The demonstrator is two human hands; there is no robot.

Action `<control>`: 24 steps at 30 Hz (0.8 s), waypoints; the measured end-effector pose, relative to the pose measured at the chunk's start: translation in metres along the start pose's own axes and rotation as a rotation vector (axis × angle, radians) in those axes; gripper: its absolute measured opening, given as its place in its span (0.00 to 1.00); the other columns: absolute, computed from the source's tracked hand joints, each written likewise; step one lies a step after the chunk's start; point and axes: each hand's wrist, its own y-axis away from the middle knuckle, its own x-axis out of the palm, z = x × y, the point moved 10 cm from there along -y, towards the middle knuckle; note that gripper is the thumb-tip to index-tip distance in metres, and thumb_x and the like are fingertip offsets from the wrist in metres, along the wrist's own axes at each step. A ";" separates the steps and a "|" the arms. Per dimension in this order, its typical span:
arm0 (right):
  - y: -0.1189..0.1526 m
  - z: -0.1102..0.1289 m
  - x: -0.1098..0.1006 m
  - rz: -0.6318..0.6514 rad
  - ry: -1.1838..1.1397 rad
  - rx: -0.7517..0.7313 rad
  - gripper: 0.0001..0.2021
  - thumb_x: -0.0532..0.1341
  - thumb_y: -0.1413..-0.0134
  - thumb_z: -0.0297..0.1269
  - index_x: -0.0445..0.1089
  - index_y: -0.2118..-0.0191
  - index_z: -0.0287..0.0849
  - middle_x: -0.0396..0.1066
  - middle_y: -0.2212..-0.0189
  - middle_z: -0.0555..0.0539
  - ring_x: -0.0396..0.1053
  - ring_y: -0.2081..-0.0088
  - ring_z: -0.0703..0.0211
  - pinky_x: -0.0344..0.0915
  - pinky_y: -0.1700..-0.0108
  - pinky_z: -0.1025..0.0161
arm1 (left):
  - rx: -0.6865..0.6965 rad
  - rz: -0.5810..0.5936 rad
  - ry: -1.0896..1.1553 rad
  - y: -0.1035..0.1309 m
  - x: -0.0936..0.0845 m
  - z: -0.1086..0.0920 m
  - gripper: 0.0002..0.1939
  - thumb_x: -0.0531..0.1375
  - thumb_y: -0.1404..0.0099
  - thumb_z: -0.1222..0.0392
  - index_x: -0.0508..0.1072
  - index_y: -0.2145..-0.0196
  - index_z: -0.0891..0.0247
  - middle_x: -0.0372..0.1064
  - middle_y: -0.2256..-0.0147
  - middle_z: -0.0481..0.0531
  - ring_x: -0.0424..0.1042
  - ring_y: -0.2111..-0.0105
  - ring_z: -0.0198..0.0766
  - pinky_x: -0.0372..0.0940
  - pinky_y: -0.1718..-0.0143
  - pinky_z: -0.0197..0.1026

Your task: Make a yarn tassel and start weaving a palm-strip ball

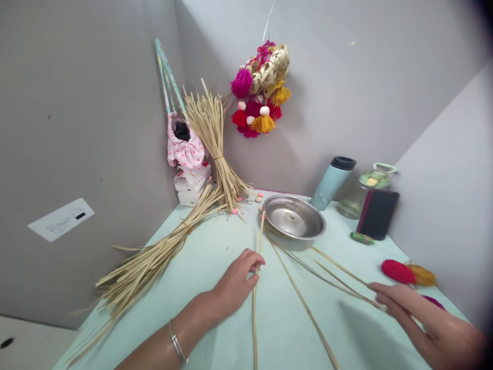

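My left hand (241, 280), with a silver bangle on the wrist, rests near the middle of the table with its fingers curled round a long straw strip (254, 318). At the right, my right hand (408, 313) pinches the ends of several thin strips (339, 267) that reach toward the bowl. Another loose strip (302, 300) lies diagonally between the hands. Beyond them a steel bowl (295, 221) stands on the pale green table (215, 252).
Tied straw bundles (154, 262) (219, 149) are at the left and back. Tasselled ornaments (262, 90) hang above. A blue tumbler (333, 182), a green bottle (356, 192), a propped phone (377, 213) and red yarn (398, 271) line the right side.
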 end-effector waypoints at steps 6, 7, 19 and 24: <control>0.011 0.120 0.046 0.320 -0.234 -0.221 0.19 0.48 0.38 0.33 0.69 0.47 0.49 0.75 0.55 0.44 0.76 0.59 0.57 0.71 0.58 0.66 | -0.005 0.057 -0.395 0.005 -0.014 -0.005 0.24 0.58 0.42 0.70 0.66 0.48 0.59 0.61 0.43 0.56 0.54 0.39 0.46 0.51 0.37 0.52; 0.014 0.131 0.061 0.397 -0.190 -0.233 0.23 0.47 0.41 0.28 0.68 0.45 0.50 0.74 0.55 0.44 0.77 0.63 0.59 0.71 0.61 0.68 | -0.043 0.051 -0.465 0.007 -0.016 -0.004 0.26 0.60 0.42 0.66 0.65 0.46 0.61 0.57 0.40 0.59 0.49 0.36 0.50 0.46 0.35 0.55; 0.001 0.097 0.043 0.188 -0.101 -0.155 0.18 0.49 0.36 0.39 0.71 0.47 0.48 0.76 0.57 0.43 0.76 0.56 0.52 0.72 0.61 0.64 | 0.044 0.265 -0.529 0.031 0.015 -0.007 0.24 0.64 0.39 0.58 0.67 0.45 0.56 0.60 0.39 0.51 0.46 0.34 0.51 0.43 0.34 0.56; 0.024 0.177 0.083 0.218 0.159 -0.478 0.31 0.50 0.54 0.14 0.65 0.44 0.43 0.74 0.65 0.47 0.76 0.71 0.61 0.66 0.76 0.72 | 0.163 0.220 -0.546 0.027 0.012 -0.020 0.15 0.64 0.38 0.62 0.72 0.53 0.57 0.68 0.50 0.50 0.59 0.44 0.45 0.56 0.42 0.48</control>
